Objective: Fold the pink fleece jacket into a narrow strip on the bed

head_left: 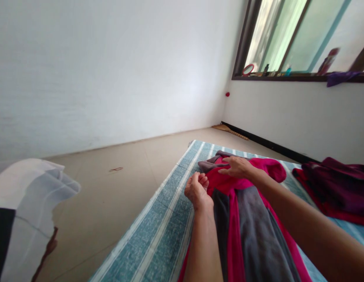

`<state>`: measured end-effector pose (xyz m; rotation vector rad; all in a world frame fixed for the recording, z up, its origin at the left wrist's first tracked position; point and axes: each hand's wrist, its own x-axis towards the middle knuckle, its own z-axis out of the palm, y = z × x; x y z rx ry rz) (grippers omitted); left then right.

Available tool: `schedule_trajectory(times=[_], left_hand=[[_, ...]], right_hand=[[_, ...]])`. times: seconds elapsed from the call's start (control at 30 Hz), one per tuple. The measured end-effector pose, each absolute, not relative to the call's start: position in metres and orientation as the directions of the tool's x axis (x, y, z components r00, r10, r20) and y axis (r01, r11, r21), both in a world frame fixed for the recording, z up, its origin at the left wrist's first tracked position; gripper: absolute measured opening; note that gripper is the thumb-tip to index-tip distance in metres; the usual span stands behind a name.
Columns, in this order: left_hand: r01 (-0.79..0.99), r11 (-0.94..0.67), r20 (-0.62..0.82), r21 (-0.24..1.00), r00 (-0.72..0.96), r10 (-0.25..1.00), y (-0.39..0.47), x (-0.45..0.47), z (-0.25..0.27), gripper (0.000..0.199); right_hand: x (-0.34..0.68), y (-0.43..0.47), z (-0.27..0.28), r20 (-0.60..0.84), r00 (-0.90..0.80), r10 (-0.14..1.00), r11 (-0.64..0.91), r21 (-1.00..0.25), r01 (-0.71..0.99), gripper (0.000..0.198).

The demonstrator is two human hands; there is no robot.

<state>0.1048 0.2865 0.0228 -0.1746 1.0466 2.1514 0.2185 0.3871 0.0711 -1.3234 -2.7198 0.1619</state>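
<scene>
A pink and grey garment (249, 223) lies lengthwise before me on a blue striped sheet (161, 223). Its far end is bunched, with grey folds and a rounded pink part sticking out to the right. My right hand (236, 167) rests on the pink cloth near that far end, fingers spread and holding nothing. At the garment's left edge is my left hand (197, 190), its fingers curled inward in a loose fist. No cloth shows between those fingers. Whether the left hand touches the garment is hard to see.
Folded maroon and red clothes (340, 188) are stacked at the right. White sheer cloth (38, 184) stands at the left. Beyond the sheet, a small loop (116, 169) lies on the tiled floor and a broom (229, 129) by the wall. Small items line the window sill (299, 77).
</scene>
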Motion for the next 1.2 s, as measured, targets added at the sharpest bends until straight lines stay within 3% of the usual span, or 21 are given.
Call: schedule_trajectory(times=[0.17,0.33,0.63,0.83,0.93,1.1,1.2], left_hand=[[-0.656,-0.405,-0.414,0.637,-0.734,0.539,0.289,0.103,0.021,0.007],[-0.631,-0.349,-0.400,0.693,-0.739,0.541,0.291,0.104,0.015,0.005],[-0.588,-0.309,-0.363,0.747,-0.751,0.552,0.294,0.107,0.011,0.008],[-0.520,-0.280,-0.317,0.807,-0.782,0.537,0.293,0.106,0.009,0.012],[-0.468,-0.249,-0.282,0.848,-0.797,0.534,0.294,0.106,0.006,0.011],[-0.304,-0.158,-0.180,0.939,-0.830,0.527,0.297,0.105,-0.002,0.010],[-0.159,-0.065,-0.097,0.985,-0.830,0.549,0.298,0.106,-0.006,0.009]], right_hand=[[0.240,0.412,0.066,-0.132,-0.599,0.790,0.595,-0.071,0.800,0.045],[0.252,0.393,0.075,-0.103,-0.591,0.800,0.598,0.052,0.800,0.045],[0.285,0.403,0.061,-0.204,-0.559,0.804,0.583,0.087,0.808,0.049],[0.291,0.391,0.088,-0.179,-0.483,0.857,0.509,0.150,0.848,0.049],[0.299,0.378,0.096,-0.236,-0.489,0.840,0.518,0.077,0.852,0.045],[0.313,0.367,0.084,-0.477,-0.461,0.748,0.448,-0.150,0.881,0.033],[0.302,0.379,0.082,-0.442,-0.525,0.728,0.475,-0.227,0.850,0.030]])
